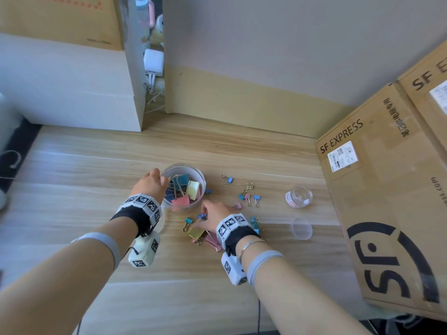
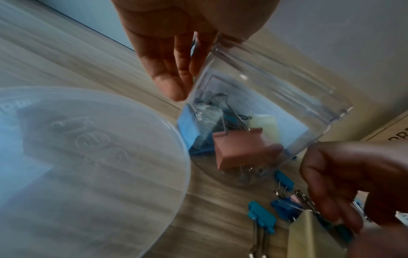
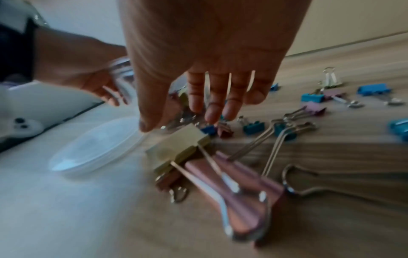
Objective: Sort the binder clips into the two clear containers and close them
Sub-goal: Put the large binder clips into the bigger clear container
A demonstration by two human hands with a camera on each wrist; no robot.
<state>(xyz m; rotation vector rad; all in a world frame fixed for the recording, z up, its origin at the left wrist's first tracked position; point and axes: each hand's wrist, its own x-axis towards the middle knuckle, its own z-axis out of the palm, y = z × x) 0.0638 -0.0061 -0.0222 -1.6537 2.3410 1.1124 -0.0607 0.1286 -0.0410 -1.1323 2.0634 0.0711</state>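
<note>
Right now the left hand (image 1: 151,183) holds the large clear container (image 1: 183,187) by its side wall near the frame centre, fingers straight against the plastic; big clips lie inside it. Just below, the right hand (image 1: 216,217) reaches down with fingers together on a small dark blue clip (image 1: 202,216), beside a yellow large clip (image 1: 196,232) and a pink large clip (image 3: 243,197). Small clips (image 1: 244,195) are scattered to the right, near the small clear container (image 1: 300,197) and its lid (image 1: 302,228). A large lid (image 2: 84,167) lies at lower left of the left wrist view.
</note>
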